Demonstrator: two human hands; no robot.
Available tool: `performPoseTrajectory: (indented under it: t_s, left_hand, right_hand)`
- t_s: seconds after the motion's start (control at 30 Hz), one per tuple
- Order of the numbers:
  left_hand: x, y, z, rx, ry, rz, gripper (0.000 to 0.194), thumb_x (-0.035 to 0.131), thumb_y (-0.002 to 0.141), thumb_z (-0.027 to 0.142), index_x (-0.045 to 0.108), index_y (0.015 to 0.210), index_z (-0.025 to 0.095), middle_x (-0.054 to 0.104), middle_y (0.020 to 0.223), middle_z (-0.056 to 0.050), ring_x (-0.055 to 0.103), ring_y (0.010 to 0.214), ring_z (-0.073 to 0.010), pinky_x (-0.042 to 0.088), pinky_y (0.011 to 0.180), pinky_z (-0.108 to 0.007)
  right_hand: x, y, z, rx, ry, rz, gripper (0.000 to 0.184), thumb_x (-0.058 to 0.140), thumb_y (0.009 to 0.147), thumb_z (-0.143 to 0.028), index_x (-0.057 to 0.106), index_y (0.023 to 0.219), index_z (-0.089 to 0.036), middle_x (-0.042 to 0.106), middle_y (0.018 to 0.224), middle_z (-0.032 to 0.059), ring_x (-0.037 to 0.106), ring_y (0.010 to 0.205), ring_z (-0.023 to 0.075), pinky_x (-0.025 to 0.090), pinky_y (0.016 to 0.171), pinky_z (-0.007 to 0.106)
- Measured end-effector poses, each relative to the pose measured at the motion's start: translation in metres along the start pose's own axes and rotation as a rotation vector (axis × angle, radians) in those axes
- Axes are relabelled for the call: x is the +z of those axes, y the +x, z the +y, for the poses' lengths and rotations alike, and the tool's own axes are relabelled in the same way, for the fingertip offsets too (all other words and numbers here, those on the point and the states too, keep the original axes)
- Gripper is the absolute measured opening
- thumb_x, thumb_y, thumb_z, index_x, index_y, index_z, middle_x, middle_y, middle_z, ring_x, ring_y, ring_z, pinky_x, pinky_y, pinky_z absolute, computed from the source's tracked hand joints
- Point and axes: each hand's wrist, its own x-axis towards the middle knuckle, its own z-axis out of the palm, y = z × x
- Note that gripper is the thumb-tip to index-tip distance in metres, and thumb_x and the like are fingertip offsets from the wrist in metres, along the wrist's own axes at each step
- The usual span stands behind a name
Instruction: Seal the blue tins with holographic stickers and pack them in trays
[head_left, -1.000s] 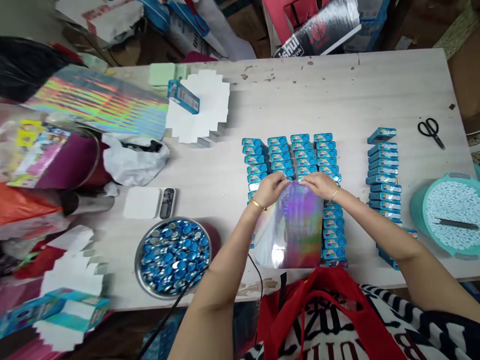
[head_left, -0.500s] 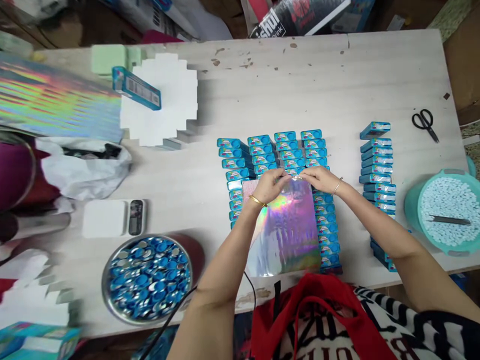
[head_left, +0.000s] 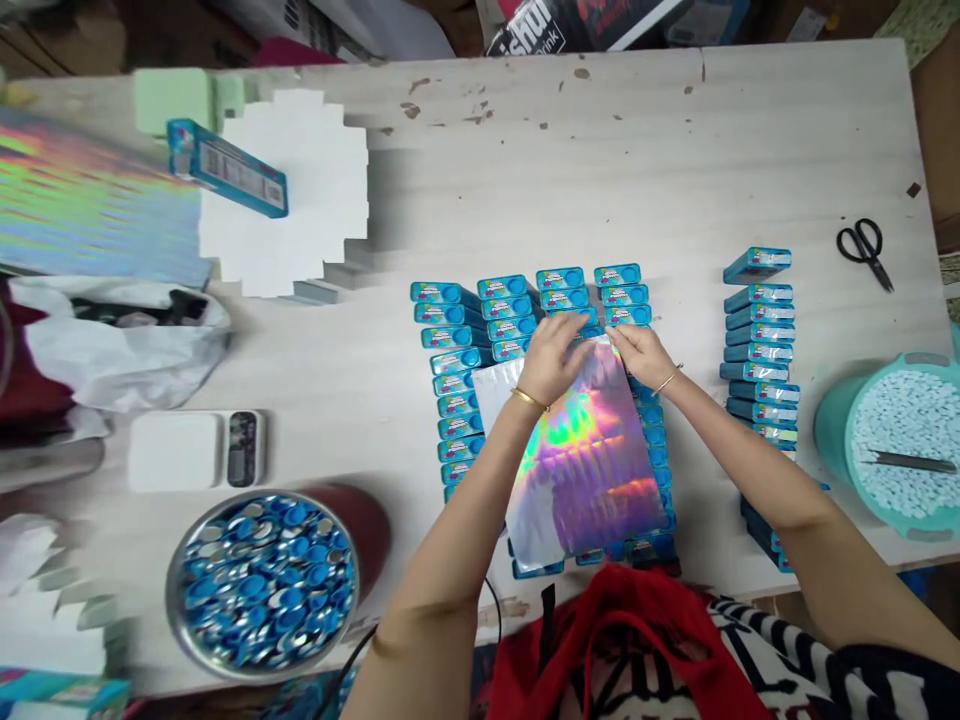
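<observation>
A shiny holographic pouch or sheet (head_left: 585, 470) lies tilted over rows of small blue boxes (head_left: 457, 425). Over its top edge rests my left hand (head_left: 553, 362), fingers stretched out and the thumb apart from them. At the pouch's top right corner, my right hand (head_left: 643, 355) has its thumb and fingers pinched together on the edge. The boxes stand in several columns, and the pouch hides many in the middle. Farther right is another column of blue boxes (head_left: 759, 333), partly behind my right forearm.
Left are a metal bowl of blue and silver lids (head_left: 270, 585), a white scale (head_left: 176, 450), and a white stack (head_left: 319, 150) bearing one blue box (head_left: 232, 172). Right are black scissors (head_left: 862, 250) and a teal tub (head_left: 832, 415) of white pellets with tweezers (head_left: 911, 461).
The pouch has turned slightly, its lower end swinging right. My left hand's fingers have come off their pinch near the corner and spread; my right hand stays at the corner.
</observation>
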Motion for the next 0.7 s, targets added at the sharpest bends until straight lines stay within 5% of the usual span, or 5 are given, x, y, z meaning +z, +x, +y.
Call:
performPoseTrajectory:
  t_s: [0.3,0.7]
  left_hand:
    - [0.024,0.007,0.026,0.067,0.275,0.048,0.033,0.041,0.102,0.027,0.074,0.105,0.021,0.073,0.115,-0.013,0.063,0.099,-0.0247,0.043,0.088,-0.041]
    - [0.048,-0.013,0.034,0.108,0.374,0.137,0.023,0.046,0.102,0.025,0.069,0.103,0.025,0.072,0.123,-0.010,0.063,0.104,-0.0240,0.040,0.096,-0.044]
  right_hand:
    - [0.007,0.006,0.011,0.112,0.115,0.104,0.065,0.039,0.088,-0.082,0.028,0.063,-0.024,0.027,0.062,-0.0038,0.028,0.061,0.0123,0.027,0.058,0.030]
    - [0.002,-0.001,0.022,0.122,0.082,0.158,0.068,0.040,0.085,-0.086,0.029,0.059,-0.024,0.027,0.059,-0.0048,0.028,0.058,0.0108,0.027,0.058,0.029]
